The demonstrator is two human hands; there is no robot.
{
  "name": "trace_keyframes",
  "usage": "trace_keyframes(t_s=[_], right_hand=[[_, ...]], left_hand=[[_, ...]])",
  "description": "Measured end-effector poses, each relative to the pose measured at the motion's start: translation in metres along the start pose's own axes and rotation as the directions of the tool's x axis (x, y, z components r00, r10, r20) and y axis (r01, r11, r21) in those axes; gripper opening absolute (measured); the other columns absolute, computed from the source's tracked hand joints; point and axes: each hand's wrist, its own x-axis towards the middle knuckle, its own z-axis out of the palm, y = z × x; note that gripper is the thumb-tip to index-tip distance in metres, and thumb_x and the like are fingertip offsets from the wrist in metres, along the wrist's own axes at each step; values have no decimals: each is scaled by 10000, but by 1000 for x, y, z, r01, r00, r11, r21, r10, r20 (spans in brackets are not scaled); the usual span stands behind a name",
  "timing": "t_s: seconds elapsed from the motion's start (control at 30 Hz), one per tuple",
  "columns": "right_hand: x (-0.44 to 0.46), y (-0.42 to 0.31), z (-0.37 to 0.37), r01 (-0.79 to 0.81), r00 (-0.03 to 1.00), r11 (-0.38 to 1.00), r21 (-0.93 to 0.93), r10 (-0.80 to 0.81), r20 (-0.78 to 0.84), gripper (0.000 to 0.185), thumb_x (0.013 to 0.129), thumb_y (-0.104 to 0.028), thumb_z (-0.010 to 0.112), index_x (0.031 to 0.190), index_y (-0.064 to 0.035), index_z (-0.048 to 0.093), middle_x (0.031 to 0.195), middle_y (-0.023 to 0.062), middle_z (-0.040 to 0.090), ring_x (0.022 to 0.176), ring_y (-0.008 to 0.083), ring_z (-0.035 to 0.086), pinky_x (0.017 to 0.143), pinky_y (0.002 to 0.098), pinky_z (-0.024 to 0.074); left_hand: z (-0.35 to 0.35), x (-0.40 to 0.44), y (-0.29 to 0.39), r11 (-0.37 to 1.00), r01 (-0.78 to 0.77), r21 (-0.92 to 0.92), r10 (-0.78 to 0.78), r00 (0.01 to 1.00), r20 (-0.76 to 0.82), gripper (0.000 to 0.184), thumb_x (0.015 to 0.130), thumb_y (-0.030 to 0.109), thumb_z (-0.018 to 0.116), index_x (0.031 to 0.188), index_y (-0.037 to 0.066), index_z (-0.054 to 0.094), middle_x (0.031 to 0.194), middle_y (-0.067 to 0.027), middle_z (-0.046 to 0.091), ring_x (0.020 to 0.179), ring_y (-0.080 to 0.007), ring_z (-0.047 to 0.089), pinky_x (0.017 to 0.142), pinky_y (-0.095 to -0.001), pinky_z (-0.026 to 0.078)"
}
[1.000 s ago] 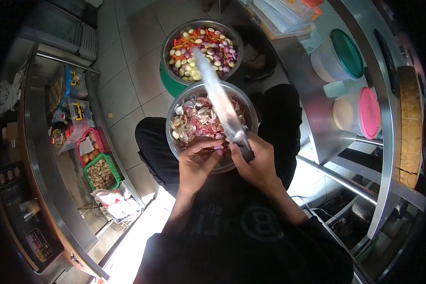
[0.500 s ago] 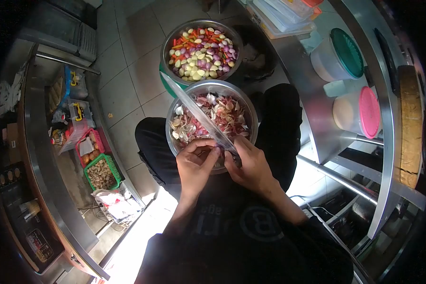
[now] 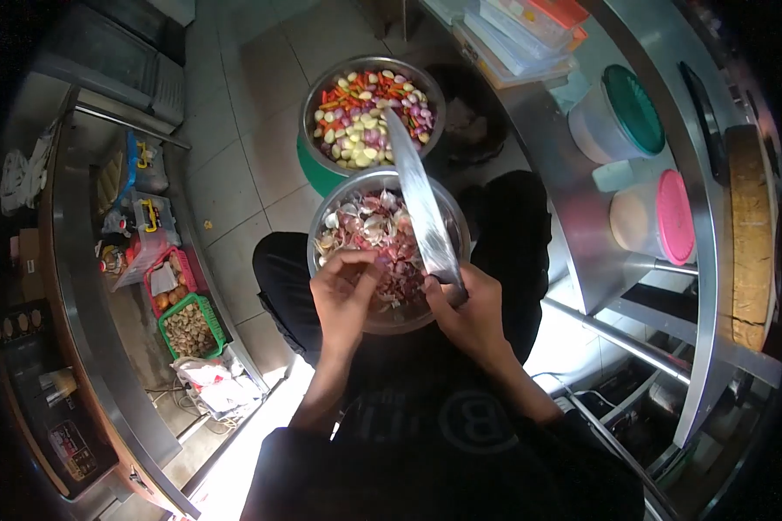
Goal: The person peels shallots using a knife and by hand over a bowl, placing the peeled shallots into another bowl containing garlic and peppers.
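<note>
My right hand [image 3: 473, 313] is closed round the dark handle of a large knife [image 3: 426, 208], its broad blade slanting up and away over the bowls. My left hand [image 3: 343, 291] pinches a small purple shallot [image 3: 381, 260], mostly hidden by the fingers. Below both hands a steel bowl [image 3: 315, 227] full of shallot and garlic skins [image 3: 382, 227] rests between the person's legs. Just beyond it, a second steel bowl [image 3: 307, 117] holds peeled garlic, shallots and red and orange chillies; the knife tip overlaps it in view.
A green basin [image 3: 320, 176] sits under the far bowl. On the left lower shelf are a green basket [image 3: 191, 328], a pink basket [image 3: 169, 278] and plastic bags [image 3: 217, 382]. To the right stand tubs with a green lid [image 3: 634, 104] and a pink lid [image 3: 674, 217], near a wooden block [image 3: 750, 239].
The knife has swung right and its blade now points more directly away. My hands have moved apart, the right one to the right and the left one slightly left.
</note>
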Motion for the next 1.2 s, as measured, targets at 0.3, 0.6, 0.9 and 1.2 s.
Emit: trace_keyframes(t_s=[0.3,0.6,0.9,1.2], right_hand=[[-7,17,-7,-272,962,951,143,267,55,203,906,-125,820,1037,28,793,913,170,809,825,206,791,740,335,592],[6,23,-11,-394,917,906,154,379,122,243,908,-117,838,1066,62,788,903,146,808,774,164,741,694,295,567],[7,26,-10,-291,954,947,134,277,112,236,904,-136,812,1056,43,787,951,204,807,882,272,808,801,371,609],[5,32,-10,-317,944,944,88,306,120,270,902,-171,811,1045,55,776,932,222,797,879,307,806,794,389,607]], left_hand=[[21,128,33,845,-267,464,255,963,91,204,980,46,713,1158,-48,746,1040,-92,770,969,-159,717,836,-311,586],[-9,16,-55,467,-421,778,-131,837,532,208,874,106,759,1063,18,755,983,-165,744,966,-362,738,864,-468,576],[2,12,-52,512,-241,824,-389,790,473,429,815,62,780,1238,87,711,1124,-123,729,1106,-354,707,990,-477,549],[5,13,-61,610,-284,740,-338,751,567,465,812,19,758,1270,85,704,1182,-182,706,1134,-398,686,975,-460,557]])
